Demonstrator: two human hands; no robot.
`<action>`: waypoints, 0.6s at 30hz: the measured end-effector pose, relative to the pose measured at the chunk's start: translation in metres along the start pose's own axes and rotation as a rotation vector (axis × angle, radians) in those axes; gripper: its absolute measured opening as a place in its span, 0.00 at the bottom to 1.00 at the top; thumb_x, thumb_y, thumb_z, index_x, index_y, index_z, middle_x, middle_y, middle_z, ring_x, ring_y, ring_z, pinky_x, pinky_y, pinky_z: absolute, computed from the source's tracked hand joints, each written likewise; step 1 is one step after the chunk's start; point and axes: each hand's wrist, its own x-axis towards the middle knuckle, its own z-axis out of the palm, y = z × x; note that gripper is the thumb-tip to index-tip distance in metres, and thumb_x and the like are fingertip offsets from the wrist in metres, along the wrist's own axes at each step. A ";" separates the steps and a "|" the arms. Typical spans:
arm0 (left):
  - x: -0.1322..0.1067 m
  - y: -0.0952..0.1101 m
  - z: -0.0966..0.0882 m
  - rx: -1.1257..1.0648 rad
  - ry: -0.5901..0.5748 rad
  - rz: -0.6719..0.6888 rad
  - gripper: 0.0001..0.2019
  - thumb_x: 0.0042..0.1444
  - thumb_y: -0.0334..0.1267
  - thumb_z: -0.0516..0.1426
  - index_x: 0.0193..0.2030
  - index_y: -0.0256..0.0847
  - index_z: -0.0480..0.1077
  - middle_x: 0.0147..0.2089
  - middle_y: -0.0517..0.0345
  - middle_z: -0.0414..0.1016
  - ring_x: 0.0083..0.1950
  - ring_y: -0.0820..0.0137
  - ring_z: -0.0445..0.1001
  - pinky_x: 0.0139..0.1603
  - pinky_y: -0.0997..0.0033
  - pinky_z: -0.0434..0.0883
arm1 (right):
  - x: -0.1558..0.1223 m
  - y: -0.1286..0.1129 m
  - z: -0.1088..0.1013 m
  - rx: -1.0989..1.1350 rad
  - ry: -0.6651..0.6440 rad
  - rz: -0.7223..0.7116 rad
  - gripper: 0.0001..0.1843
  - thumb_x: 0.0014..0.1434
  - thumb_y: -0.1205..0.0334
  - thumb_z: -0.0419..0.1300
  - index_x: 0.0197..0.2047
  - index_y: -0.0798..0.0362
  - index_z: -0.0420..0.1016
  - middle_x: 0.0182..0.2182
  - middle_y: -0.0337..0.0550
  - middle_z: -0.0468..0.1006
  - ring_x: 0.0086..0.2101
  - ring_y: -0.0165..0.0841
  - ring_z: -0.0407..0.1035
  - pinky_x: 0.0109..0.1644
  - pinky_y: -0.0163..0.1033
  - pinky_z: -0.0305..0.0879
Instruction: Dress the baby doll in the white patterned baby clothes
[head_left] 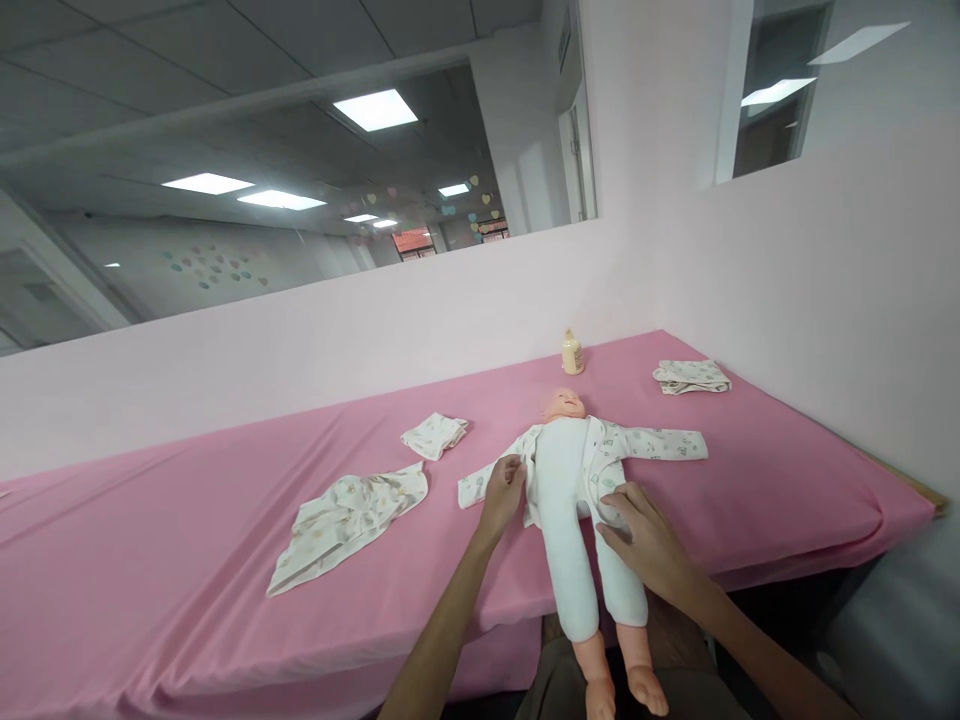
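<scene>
A baby doll (566, 550) with a white cloth body lies on its back, its legs hanging over the front edge of the pink-covered table. A white printed baby shirt (652, 443) is on it, open at the front, with both sleeves stretched out sideways. My left hand (504, 492) is closed on the shirt's edge at the doll's side, left of the chest. Near the hip on the other side, my right hand (646, 530) has its fingers curled on the shirt's lower front edge. The fingertips of both hands are partly hidden.
A printed cloth (352, 515) lies spread at the left, with a folded cloth (435, 436) behind it. Beyond the doll's head stands a cream pump bottle (573, 355). Another folded printed cloth (691, 376) lies at the back right. Walls border the pink table cover (225, 500).
</scene>
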 end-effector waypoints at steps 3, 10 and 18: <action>0.014 0.007 0.004 0.052 0.001 0.060 0.15 0.58 0.44 0.52 0.48 0.39 0.67 0.46 0.50 0.73 0.46 0.66 0.71 0.42 0.70 0.67 | -0.001 -0.002 0.001 0.010 0.008 0.009 0.05 0.60 0.61 0.55 0.39 0.49 0.70 0.40 0.45 0.70 0.42 0.40 0.66 0.45 0.47 0.67; 0.020 0.021 0.003 0.134 0.042 0.050 0.07 0.55 0.41 0.52 0.30 0.41 0.60 0.28 0.63 0.62 0.28 0.73 0.61 0.30 0.73 0.59 | -0.003 -0.001 0.001 0.048 0.030 0.001 0.05 0.59 0.63 0.55 0.39 0.48 0.69 0.40 0.44 0.70 0.42 0.39 0.66 0.45 0.46 0.68; 0.009 0.064 0.018 -0.039 -0.010 0.019 0.10 0.59 0.42 0.49 0.45 0.43 0.58 0.29 0.66 0.60 0.25 0.75 0.62 0.26 0.75 0.61 | 0.009 -0.010 0.006 0.141 0.135 0.034 0.10 0.62 0.65 0.48 0.30 0.50 0.65 0.32 0.43 0.71 0.36 0.37 0.67 0.40 0.42 0.64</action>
